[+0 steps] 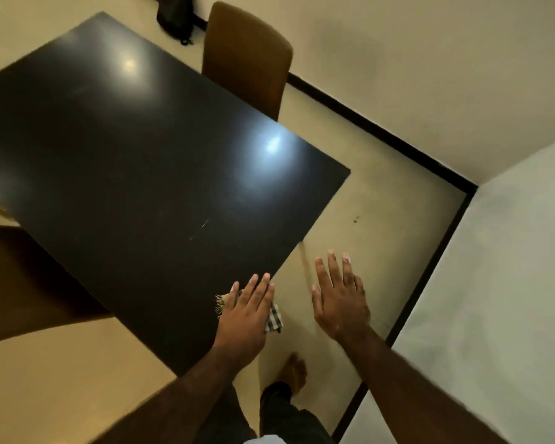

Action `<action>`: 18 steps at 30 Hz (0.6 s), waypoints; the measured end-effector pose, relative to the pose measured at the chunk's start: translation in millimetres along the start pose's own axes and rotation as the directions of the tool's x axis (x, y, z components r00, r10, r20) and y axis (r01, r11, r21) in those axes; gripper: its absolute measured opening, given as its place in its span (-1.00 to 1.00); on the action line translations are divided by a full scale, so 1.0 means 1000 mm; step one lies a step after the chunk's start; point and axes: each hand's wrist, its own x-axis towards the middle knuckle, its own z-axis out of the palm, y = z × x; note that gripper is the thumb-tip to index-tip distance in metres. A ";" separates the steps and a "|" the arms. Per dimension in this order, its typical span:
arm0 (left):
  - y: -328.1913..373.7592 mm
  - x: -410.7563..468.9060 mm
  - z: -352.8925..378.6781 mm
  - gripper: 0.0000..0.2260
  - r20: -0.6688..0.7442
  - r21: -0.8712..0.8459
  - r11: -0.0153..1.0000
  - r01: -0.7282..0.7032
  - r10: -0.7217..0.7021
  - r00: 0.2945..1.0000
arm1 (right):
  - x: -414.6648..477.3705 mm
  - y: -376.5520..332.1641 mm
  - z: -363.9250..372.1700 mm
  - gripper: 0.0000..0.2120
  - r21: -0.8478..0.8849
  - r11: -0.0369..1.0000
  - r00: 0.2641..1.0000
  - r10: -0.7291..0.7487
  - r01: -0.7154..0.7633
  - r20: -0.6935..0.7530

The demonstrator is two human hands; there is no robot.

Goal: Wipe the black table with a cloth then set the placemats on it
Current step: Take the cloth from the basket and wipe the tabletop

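Observation:
The black table (135,161) fills the left and middle of the view, its glossy top reflecting two lights. My left hand (247,312) lies flat with straight fingers on a checked cloth (274,318) at the table's near right edge; the cloth's frayed end (220,304) sticks out to the left of the hand. My right hand (340,299) hovers open, fingers spread, over the floor just right of the table edge, holding nothing. No placemats are in view.
A brown chair (247,59) stands at the table's far side, and another brown chair (23,283) at the left. A dark bag (177,17) sits on the floor at the back. Walls with a black skirting (430,161) close in on the right. My foot (293,373) is below.

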 end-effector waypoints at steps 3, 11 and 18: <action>0.042 0.026 -0.036 -0.26 -0.023 0.033 0.998 -0.056 0.057 0.998 | -0.019 0.036 -0.015 -0.27 0.027 0.997 0.998 0.067 -0.067 -0.009; 0.128 0.105 -0.119 -0.30 -0.189 0.117 0.984 -0.135 0.156 0.970 | -0.021 0.114 -0.072 -0.24 0.066 0.981 0.961 0.191 -0.181 -0.202; 0.152 0.181 -0.175 -0.31 -0.294 0.123 0.984 -0.125 0.157 0.943 | 0.030 0.172 -0.140 -0.20 0.094 0.975 0.925 0.219 -0.200 -0.309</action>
